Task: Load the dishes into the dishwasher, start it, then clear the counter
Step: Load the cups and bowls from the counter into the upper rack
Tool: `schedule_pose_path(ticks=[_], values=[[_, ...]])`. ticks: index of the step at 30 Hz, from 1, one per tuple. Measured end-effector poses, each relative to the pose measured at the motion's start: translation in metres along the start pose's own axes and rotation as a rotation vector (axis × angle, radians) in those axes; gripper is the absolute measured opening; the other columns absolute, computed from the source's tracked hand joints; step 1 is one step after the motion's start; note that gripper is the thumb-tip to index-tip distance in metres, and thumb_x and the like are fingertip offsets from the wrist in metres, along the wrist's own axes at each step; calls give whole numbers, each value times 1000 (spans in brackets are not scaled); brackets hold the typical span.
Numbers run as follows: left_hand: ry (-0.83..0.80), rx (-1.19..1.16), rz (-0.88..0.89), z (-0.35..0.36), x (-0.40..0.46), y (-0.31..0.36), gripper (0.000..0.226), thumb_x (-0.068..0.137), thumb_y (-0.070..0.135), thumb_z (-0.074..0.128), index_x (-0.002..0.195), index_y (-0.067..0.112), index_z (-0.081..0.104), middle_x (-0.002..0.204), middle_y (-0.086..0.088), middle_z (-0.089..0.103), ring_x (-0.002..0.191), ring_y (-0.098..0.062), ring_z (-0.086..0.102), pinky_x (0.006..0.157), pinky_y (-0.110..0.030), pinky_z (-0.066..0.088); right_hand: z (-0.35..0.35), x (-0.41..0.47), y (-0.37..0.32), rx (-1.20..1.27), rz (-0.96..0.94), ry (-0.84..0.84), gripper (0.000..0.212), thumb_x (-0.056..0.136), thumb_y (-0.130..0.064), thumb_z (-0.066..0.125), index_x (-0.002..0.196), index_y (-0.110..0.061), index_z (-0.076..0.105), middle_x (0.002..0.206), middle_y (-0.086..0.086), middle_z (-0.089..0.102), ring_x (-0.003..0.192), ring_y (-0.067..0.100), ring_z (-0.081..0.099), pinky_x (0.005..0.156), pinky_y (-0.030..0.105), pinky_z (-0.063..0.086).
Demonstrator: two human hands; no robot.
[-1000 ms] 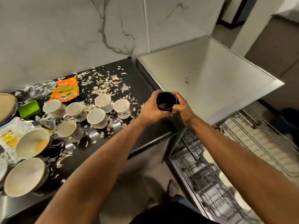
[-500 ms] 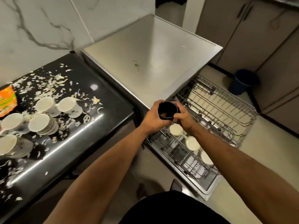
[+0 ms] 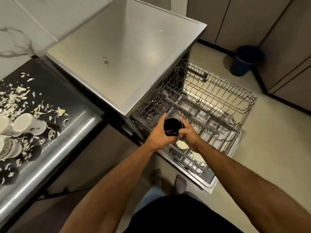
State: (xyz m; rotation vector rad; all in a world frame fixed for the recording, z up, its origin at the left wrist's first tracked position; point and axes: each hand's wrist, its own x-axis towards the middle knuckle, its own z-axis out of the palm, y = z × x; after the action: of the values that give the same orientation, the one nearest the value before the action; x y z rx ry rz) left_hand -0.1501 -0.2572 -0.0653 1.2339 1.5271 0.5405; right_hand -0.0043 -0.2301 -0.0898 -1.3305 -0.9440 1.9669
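I hold a small black cup (image 3: 172, 127) upright between both hands, with a brown residue inside it. My left hand (image 3: 159, 133) grips its left side and my right hand (image 3: 189, 134) grips its right side. The cup hangs over the front left part of the dishwasher's pulled-out lower rack (image 3: 217, 140). A couple of white dishes (image 3: 181, 145) sit in that rack just below my hands. The upper wire rack (image 3: 218, 91) is also pulled out and looks bare. White cups (image 3: 21, 122) stand on the black counter (image 3: 67, 105) at the far left.
The steel dishwasher top (image 3: 124, 52) lies between the counter and the racks. Pale scraps (image 3: 15, 96) litter the counter. A dark blue bin (image 3: 245, 60) stands on the floor by the cabinets at right. My feet (image 3: 180, 182) are near the open dishwasher door (image 3: 210, 184).
My view has swung right from the counter to the dishwasher. Both hands carried the black cup from above the counter edge down and over the lower rack.
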Motion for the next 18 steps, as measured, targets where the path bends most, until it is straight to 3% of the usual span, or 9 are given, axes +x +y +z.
schedule_pose_path(ticks=[2,5,8,10,13,18], values=[[-31,14,-36,5,9,-7,115,73,14,82,155,22,1,134,0,53,120,-11,51,86,-11,38,-6,6,9,34,26,8,68,42,-1,47,109,-10,55,93,8,56,82,20,56,49,24,46],[-69,25,-83,9,21,-23,122,71,19,84,154,24,-5,126,4,56,115,-9,54,80,-6,40,-9,13,23,137,99,20,61,49,4,46,108,-8,54,83,6,55,69,18,53,43,23,44],[-64,69,-130,12,33,-40,105,70,25,86,150,19,18,128,3,54,120,-14,53,86,-19,41,-9,26,33,272,159,75,47,66,16,39,103,-10,53,84,8,51,60,15,51,39,22,40],[-39,106,-156,12,40,-49,89,71,27,86,142,19,33,124,6,54,119,-16,53,87,-21,40,-6,37,38,367,192,106,54,58,8,43,109,-8,51,85,9,51,55,13,49,36,21,37],[-3,140,-172,5,50,-55,88,71,29,85,142,20,34,129,3,55,117,-16,53,91,-28,42,0,54,40,421,199,90,66,49,2,43,114,-5,47,85,12,49,43,11,47,35,19,36],[-28,173,-167,-16,71,-59,82,76,23,82,143,22,35,121,8,53,110,-9,50,80,-18,40,6,78,37,436,236,80,73,49,-1,44,122,-5,48,86,10,51,52,10,51,37,18,39]])
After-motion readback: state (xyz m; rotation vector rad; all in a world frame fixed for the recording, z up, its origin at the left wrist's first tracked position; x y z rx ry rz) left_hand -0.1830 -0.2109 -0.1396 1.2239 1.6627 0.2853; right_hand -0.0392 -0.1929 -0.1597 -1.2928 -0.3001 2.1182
